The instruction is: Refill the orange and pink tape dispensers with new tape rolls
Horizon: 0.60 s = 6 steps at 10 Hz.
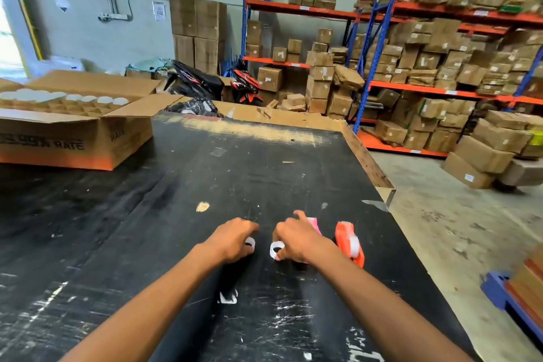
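- Fingers of my left hand (235, 239) curl over a small white tape roll (250, 243) on the black desk (205, 173).
- Fingers of my right hand (296, 239) pinch a second white roll (276, 249), standing on edge.
- My right hand partly hides the pink dispenser (313, 223).
- Just beside it, toward the desk's right edge, I see the orange dispenser (349, 241).
- An open cardboard box (73, 138) sits at the far left corner.

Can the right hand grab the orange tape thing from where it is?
Probably yes. The orange dispenser stands just right of the right hand, with nothing between them, though that hand seems busy with a white tape roll and the pink dispenser.
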Each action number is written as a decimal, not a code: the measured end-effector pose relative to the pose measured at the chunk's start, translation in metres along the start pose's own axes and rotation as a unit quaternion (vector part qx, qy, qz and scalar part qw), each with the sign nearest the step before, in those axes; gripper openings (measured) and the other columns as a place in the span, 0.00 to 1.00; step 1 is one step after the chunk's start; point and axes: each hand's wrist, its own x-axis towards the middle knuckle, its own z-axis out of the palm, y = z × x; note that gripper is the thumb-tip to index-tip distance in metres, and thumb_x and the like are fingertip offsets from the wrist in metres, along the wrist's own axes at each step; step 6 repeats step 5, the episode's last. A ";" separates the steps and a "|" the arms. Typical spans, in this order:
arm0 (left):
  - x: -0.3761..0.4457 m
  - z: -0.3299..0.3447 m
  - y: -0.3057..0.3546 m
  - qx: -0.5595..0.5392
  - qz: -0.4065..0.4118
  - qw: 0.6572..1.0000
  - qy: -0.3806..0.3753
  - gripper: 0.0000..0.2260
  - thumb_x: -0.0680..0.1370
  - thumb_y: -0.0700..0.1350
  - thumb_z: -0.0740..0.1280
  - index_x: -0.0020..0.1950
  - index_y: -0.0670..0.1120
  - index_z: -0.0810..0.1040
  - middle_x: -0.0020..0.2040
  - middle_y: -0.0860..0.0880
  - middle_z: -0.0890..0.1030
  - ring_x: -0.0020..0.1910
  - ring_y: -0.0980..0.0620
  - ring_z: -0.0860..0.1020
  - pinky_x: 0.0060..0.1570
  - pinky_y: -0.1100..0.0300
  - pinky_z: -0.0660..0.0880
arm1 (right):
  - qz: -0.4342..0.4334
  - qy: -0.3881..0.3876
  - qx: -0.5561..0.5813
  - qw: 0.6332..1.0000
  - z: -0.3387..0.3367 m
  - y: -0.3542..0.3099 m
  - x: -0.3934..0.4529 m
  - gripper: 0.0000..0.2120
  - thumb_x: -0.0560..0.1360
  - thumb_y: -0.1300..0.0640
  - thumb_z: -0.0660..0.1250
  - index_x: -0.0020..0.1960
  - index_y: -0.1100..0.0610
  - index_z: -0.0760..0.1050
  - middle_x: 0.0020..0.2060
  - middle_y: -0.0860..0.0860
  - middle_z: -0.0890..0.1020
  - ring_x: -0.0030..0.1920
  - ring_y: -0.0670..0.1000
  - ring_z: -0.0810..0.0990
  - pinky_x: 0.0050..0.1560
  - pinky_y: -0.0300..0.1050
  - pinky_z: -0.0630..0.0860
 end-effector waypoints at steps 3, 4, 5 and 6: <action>0.003 0.001 0.001 -0.031 -0.013 0.999 -0.013 0.23 0.71 0.45 0.69 0.66 0.48 0.73 0.63 0.43 0.79 0.61 0.40 0.77 0.57 0.51 0.75 | 0.014 -0.012 0.043 0.999 0.002 0.000 0.000 0.17 0.70 0.51 0.71 0.57 0.55 0.79 0.53 0.56 0.84 0.56 0.58 0.79 0.63 0.50 0.61; 0.002 0.003 0.003 -0.043 -0.019 0.999 -0.017 0.26 0.71 0.45 0.69 0.68 0.48 0.69 0.63 0.43 0.78 0.62 0.41 0.76 0.56 0.51 0.75 | 0.000 -0.001 0.012 1.000 -0.002 0.000 -0.005 0.18 0.71 0.50 0.70 0.57 0.56 0.78 0.53 0.57 0.84 0.57 0.59 0.78 0.64 0.51 0.60; -0.008 0.004 0.007 -0.064 -0.042 0.996 -0.035 0.35 0.71 0.47 0.71 0.75 0.49 0.60 0.71 0.44 0.71 0.69 0.44 0.70 0.65 0.52 0.70 | 0.007 0.015 0.026 1.000 0.000 -0.003 -0.014 0.19 0.70 0.48 0.70 0.57 0.56 0.77 0.52 0.58 0.83 0.58 0.60 0.77 0.65 0.52 0.60; -0.008 0.004 0.007 -0.064 -0.042 0.996 -0.035 0.35 0.71 0.47 0.71 0.75 0.49 0.60 0.71 0.44 0.71 0.69 0.44 0.70 0.65 0.52 0.70 | 0.007 0.015 0.026 1.000 0.000 -0.003 -0.014 0.19 0.70 0.48 0.70 0.57 0.56 0.77 0.52 0.58 0.83 0.58 0.60 0.77 0.65 0.52 0.60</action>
